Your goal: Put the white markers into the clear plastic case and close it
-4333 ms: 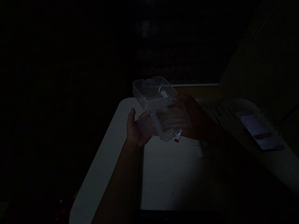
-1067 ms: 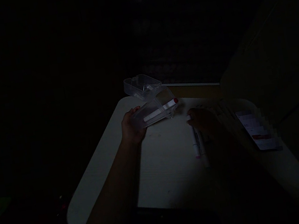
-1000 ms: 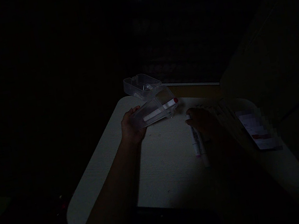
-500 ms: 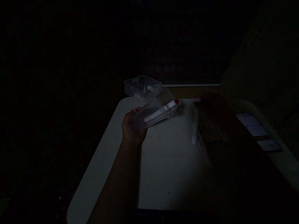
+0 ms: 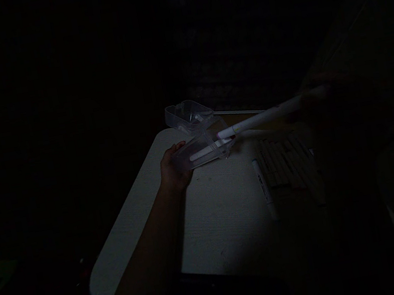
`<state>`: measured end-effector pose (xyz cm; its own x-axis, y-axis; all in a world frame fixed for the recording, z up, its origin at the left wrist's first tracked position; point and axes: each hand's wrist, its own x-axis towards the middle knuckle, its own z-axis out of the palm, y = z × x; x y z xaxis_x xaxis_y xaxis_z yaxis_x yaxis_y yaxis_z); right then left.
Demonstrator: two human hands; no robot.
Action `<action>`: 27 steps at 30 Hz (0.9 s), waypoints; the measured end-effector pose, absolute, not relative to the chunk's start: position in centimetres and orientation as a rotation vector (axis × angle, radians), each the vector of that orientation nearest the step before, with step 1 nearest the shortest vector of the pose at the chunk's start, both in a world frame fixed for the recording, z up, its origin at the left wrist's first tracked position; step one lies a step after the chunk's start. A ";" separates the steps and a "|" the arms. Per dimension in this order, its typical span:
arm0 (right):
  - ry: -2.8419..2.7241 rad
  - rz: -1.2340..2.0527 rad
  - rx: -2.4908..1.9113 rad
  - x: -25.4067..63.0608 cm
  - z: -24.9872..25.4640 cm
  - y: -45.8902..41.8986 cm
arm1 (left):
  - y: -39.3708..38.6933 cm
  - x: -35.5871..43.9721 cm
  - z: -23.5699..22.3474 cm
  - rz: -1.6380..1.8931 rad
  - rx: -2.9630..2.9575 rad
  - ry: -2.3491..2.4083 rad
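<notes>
One clear plastic case [image 5: 203, 149] grasped by left hand [image 5: 171, 170], lid open, one marker [image 5: 209, 149] inside, right hand [image 5: 325, 97] gripping a second marker [image 5: 260, 119] at its mouth, a third marker [image 5: 266, 191] lying near the table [image 5: 209, 216] keyboard [image 5: 286, 167].

This looks like a desk in a very dark room, maybe at home or in a study spot, but it is too dark to be sure. Only a small white table [image 5: 211, 226] with a round corner catches the light. On it lie marker pens [image 5: 265, 189] and a row of more pens [image 5: 286, 167], like things for drawing or school work. A clear plastic box [image 5: 203, 149] for pens is there too. All around is black.
</notes>
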<state>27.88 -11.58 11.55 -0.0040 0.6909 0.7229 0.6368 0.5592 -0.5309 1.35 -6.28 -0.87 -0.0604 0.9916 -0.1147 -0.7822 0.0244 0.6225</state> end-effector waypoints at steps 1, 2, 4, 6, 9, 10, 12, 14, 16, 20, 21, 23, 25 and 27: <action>-1.651 0.032 -1.128 27.6 11.5 -11.7 | -6.3 1.4 -0.9 1.521 0.423 0.633; -1.618 0.008 -1.138 27.4 11.4 -11.7 | -6.3 1.4 -0.9 1.522 0.421 0.634; -1.607 0.010 -1.153 26.9 11.2 -11.6 | -6.2 1.4 -0.9 1.531 0.419 0.636; -1.659 0.099 -1.143 26.6 10.9 -11.3 | -6.2 1.4 -1.0 1.537 0.418 0.632; -1.712 0.154 -1.136 26.4 10.5 -11.1 | -6.2 1.4 -0.9 1.542 0.414 0.620; -1.726 0.134 -1.137 26.3 10.5 -11.2 | -6.2 1.4 -0.9 1.545 0.408 0.620; -1.754 0.087 -1.147 26.0 10.5 -11.4 | -6.2 1.5 -0.8 1.551 0.396 0.628; -1.775 0.095 -1.162 25.6 10.6 -11.8 | -6.2 1.5 -0.8 1.544 0.394 0.641; -1.798 0.115 -1.194 25.2 10.7 -12.1 | -6.1 1.5 -0.8 1.540 0.397 0.645; -1.888 0.130 -1.255 25.0 10.6 -12.0 | -6.0 1.6 -0.7 1.549 0.399 0.655; -1.909 0.147 -1.264 25.0 10.6 -11.9 | -6.0 1.6 -0.7 1.547 0.398 0.667; -1.934 0.209 -1.270 25.2 10.5 -11.7 | -5.9 1.6 -0.6 1.554 0.383 0.687; -1.942 0.267 -1.265 25.5 10.4 -11.5 | -5.9 1.6 -0.5 1.559 0.375 0.698; -1.948 0.289 -1.256 25.6 10.4 -11.3 | -6.0 1.6 -0.4 1.551 0.374 0.703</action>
